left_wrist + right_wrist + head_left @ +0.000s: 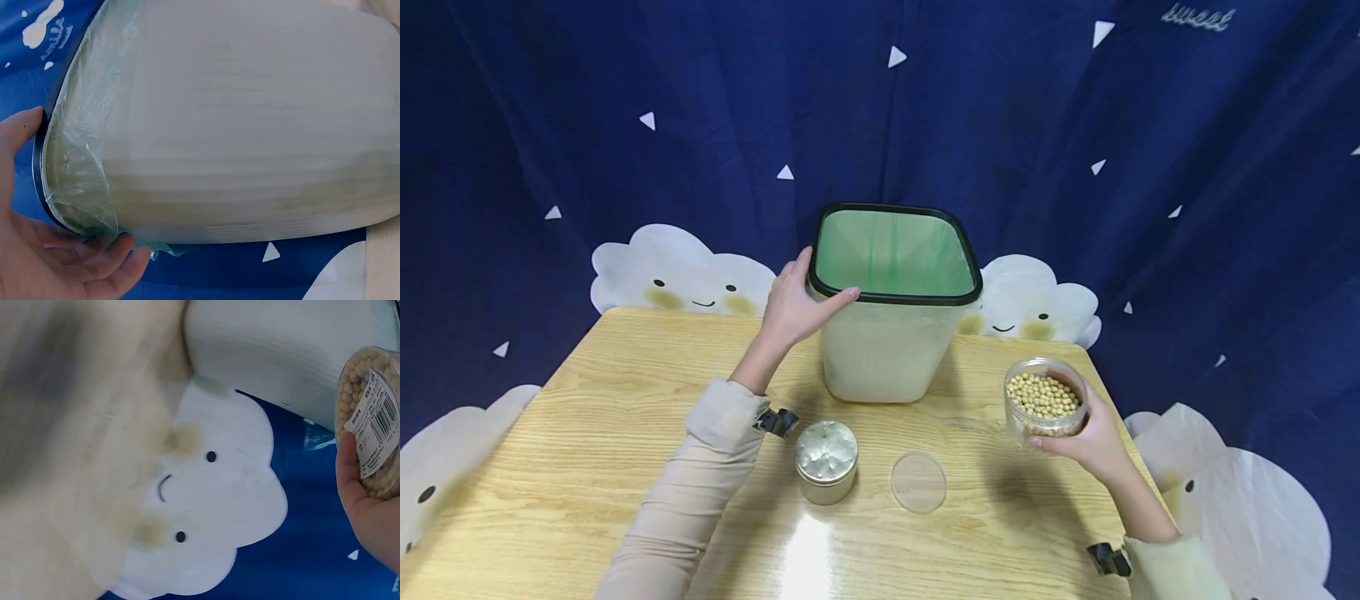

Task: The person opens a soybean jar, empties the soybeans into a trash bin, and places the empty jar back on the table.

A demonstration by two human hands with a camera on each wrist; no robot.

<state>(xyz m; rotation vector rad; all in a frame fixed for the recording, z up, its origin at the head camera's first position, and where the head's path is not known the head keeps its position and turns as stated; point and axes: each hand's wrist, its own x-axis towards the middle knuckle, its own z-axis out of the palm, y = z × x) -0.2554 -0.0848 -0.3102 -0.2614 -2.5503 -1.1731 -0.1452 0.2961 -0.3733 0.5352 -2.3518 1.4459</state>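
My left hand [792, 307] grips the left corner of a waste bin [883, 354] at its black rim, thumb over the front edge and fingers along the outer side. The bin is whitish, stands upright at the back of the table, and has a thin green bag [895, 250] lining it; the bag's edge [94, 125] folds over the outside in the left wrist view. My right hand [1097, 437] holds a clear jar [1017, 417] of round beige beans, uncovered and above the table. A printed barcode label [378, 425] shows on the jar in the right wrist view.
A round container [826, 454] with a crinkled silver top stands in front of the bin. To its right lies a clear disc-shaped lid [918, 482]. The wooden table [625, 400] ends at a dark blue curtain [715, 100] with white clouds.
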